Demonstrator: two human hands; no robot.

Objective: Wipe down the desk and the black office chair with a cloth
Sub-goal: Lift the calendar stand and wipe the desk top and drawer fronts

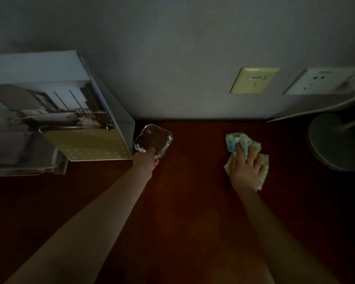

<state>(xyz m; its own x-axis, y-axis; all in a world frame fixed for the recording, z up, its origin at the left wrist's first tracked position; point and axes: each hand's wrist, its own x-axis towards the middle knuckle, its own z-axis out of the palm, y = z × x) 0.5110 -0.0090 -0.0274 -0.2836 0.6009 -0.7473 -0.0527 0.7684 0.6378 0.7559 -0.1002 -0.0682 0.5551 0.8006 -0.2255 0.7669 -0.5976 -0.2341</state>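
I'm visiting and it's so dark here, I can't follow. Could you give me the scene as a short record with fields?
surface: reddish wooden desk against a wall
left hand: grips glass dish at its near rim
right hand: spread flat on cloth, pressing it to desk
far left: picture board
far right: round lamp base
on wall: two socket plates

The left hand (146,161) is gripping the near rim of a clear glass dish (154,134), thumb lying inside it, just beside a propped printed room photo (70,119). The right hand (246,170) is pressing spread fingers onto a crumpled pale cloth (233,142) on the dark red bench (193,185). A round lamp base (334,144) is standing at right, below a yellowed wall plate (254,79) and a white power socket (320,81).
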